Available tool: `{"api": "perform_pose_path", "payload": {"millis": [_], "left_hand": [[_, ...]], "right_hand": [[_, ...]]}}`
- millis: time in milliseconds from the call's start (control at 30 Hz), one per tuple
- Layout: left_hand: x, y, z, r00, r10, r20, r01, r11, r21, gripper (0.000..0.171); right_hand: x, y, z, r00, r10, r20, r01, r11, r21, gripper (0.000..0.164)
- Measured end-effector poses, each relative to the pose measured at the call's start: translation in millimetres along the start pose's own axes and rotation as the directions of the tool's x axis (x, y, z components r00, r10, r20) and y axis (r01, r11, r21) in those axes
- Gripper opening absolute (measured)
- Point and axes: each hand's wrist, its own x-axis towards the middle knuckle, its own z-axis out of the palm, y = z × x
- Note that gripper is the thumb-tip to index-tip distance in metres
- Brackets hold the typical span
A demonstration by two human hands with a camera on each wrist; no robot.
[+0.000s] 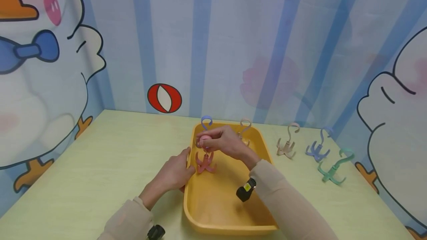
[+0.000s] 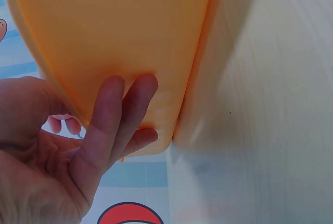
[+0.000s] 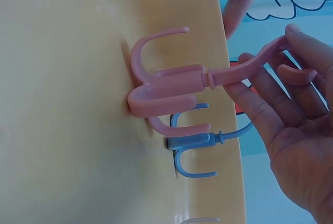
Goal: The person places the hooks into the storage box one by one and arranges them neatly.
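Note:
A pink four-pronged rotating hook (image 3: 166,91) stands prongs-down inside the yellow tray (image 1: 230,229), near its left wall. My right hand (image 1: 222,142) pinches the hook's curved top between thumb and fingers. The prongs are at the tray's floor; whether they touch it I cannot tell. Just behind is a blue hook (image 3: 190,141), partly covered by my right hand in the head view. A beige hook (image 1: 245,123) is at the tray's far right end. My left hand (image 1: 175,171) grips the tray's left side, thumb at the rim and fingers against the outer wall (image 2: 156,37).
On the table (image 1: 133,147), right of the tray, stand a beige hook (image 1: 286,147), a blue hook (image 1: 317,151) and a green hook (image 1: 331,173). A striped cloth backdrop (image 1: 227,47) with printed ducks rises behind the table and along both sides.

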Motion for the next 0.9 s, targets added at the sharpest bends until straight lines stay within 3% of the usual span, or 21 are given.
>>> {"api": "perform_pose_path", "payload": {"millis": [367, 600, 900], "left_hand": [[1.0, 2.2, -0.2, 1.000, -0.006, 0.001, 0.006, 1.000, 0.018, 0.067], [1.3, 0.3, 0.7, 1.000, -0.018, 0.011, 0.018, 1.000, 0.003, 0.067], [0.1, -0.5, 0.4, 1.000, 0.017, -0.011, -0.017, 1.000, 0.012, 0.066]], "right_hand": [[-0.9, -0.7, 4.4, 0.998, -0.040, -0.053, 0.037, 0.998, -0.055, 0.030], [0.0, -0.8, 9.3, 0.997, -0.019, -0.072, 0.015, 0.999, -0.050, 0.033], [13.4, 25.0, 7.4, 0.998, -0.009, -0.055, 0.006, 0.999, -0.043, 0.036]]}}
